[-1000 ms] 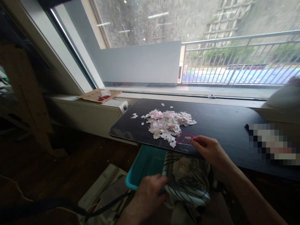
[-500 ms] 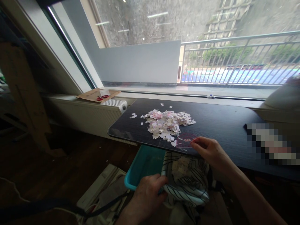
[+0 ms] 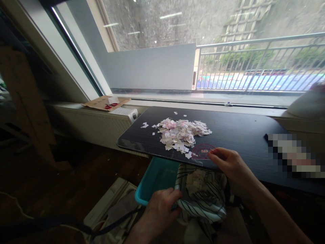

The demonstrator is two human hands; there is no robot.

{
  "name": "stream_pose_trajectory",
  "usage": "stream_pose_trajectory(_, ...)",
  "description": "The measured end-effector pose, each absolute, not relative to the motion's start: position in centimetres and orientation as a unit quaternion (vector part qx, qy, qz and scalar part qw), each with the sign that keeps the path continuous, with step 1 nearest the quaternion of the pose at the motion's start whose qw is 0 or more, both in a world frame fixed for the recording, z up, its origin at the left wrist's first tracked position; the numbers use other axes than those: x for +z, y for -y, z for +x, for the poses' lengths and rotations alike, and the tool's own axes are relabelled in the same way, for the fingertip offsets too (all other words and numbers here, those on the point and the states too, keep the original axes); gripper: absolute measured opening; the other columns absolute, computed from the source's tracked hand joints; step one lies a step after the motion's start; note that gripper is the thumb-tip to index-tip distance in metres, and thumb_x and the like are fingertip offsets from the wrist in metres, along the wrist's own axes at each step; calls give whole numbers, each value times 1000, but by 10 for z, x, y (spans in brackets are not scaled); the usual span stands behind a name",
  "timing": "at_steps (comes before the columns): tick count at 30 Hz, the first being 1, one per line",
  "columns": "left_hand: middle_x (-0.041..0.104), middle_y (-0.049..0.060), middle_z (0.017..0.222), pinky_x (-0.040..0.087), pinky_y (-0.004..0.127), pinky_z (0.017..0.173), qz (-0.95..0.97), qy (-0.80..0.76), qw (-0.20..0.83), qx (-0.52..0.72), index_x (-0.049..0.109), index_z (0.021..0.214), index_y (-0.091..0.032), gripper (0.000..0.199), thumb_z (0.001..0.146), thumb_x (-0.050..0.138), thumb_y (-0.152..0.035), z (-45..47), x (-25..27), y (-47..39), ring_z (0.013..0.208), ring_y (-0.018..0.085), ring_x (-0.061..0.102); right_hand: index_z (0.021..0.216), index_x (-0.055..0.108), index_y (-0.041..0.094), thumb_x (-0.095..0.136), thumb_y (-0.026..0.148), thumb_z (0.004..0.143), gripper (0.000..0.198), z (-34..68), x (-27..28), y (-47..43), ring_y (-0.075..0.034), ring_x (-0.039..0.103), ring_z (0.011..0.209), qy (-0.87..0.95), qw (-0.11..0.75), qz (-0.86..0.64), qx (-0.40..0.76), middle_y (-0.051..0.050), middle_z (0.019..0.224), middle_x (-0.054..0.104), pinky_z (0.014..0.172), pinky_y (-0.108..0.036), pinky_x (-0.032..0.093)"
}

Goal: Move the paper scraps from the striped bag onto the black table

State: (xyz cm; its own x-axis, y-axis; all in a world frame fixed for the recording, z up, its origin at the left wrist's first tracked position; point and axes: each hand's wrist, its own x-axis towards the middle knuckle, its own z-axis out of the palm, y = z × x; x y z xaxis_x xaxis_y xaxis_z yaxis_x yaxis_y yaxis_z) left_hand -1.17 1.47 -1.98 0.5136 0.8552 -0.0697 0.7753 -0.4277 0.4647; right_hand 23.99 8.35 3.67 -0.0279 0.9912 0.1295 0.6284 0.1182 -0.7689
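Note:
My right hand [image 3: 224,161] pinches the right end of a clear pink plastic protractor [image 3: 200,155], held at the near edge of the dark tabletop [image 3: 236,132]. Just left of and behind it is a loose heap of small cut paper pieces [image 3: 177,135]. Below the table edge, my left hand [image 3: 164,206] is closed round the near rim of a teal basin [image 3: 144,189], where a striped cloth [image 3: 210,189] meets it. More paper scraps [image 3: 196,181] lie on this cloth. The left fingertips are partly hidden.
Red-handled scissors [image 3: 111,106] lie on brown paper [image 3: 98,102] over the radiator [image 3: 99,125] at the left. A pixelated object [image 3: 294,154] rests at the table's right. Cables and a pale box-like unit [image 3: 106,200] are on the floor. A window runs behind the table.
The protractor has tilted slightly in my right hand, so its rounded outline shows more clearly. My right hand has shifted a little to the right; my left hand stays on the rim.

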Motion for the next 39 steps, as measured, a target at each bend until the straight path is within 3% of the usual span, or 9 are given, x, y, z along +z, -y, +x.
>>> stream_pose_trajectory(3,63,0,85,40,25,67,839,-489,224,86,60,92,-23,28,70,54,-7,-12,-20,-15,79,18,60,80,68,15,52,42,79,31,236,35,-86,-15,55,64,662,355,-601,275,-2,69,64,59,-24,39)
stream_pose_trajectory(11,63,0,83,40,25,66,839,-484,228,96,61,92,-22,27,70,55,-7,-12,-20,-14,78,18,60,69,65,17,51,43,79,30,247,40,-70,-14,51,59,674,291,-615,287,0,60,60,53,-23,37)
stream_pose_trajectory(22,63,-1,86,40,25,69,836,-487,232,101,60,93,-23,29,69,54,-7,-13,-22,-15,80,17,60,75,69,15,54,46,76,34,253,37,-78,-16,56,59,626,375,-638,245,-3,64,65,54,-24,40)
stream_pose_trajectory(31,63,0,85,41,25,68,840,-486,226,90,60,92,-22,28,69,54,-7,-12,-20,-15,79,18,60,76,68,17,52,42,80,30,236,33,-69,-15,57,63,652,342,-617,280,-2,68,66,58,-23,41)
stream_pose_trajectory(35,64,1,87,41,25,68,837,-488,231,91,61,93,-22,29,69,55,-7,-12,-19,-15,81,18,61,71,67,17,53,40,79,28,230,38,-68,-14,54,58,672,316,-609,278,0,60,63,53,-23,38)
stream_pose_trajectory(39,64,0,86,41,25,68,837,-485,235,95,60,92,-22,27,69,55,-7,-11,-20,-16,81,18,61,76,69,16,54,41,79,29,235,38,-77,-15,58,63,652,361,-615,258,-2,67,67,58,-23,41)
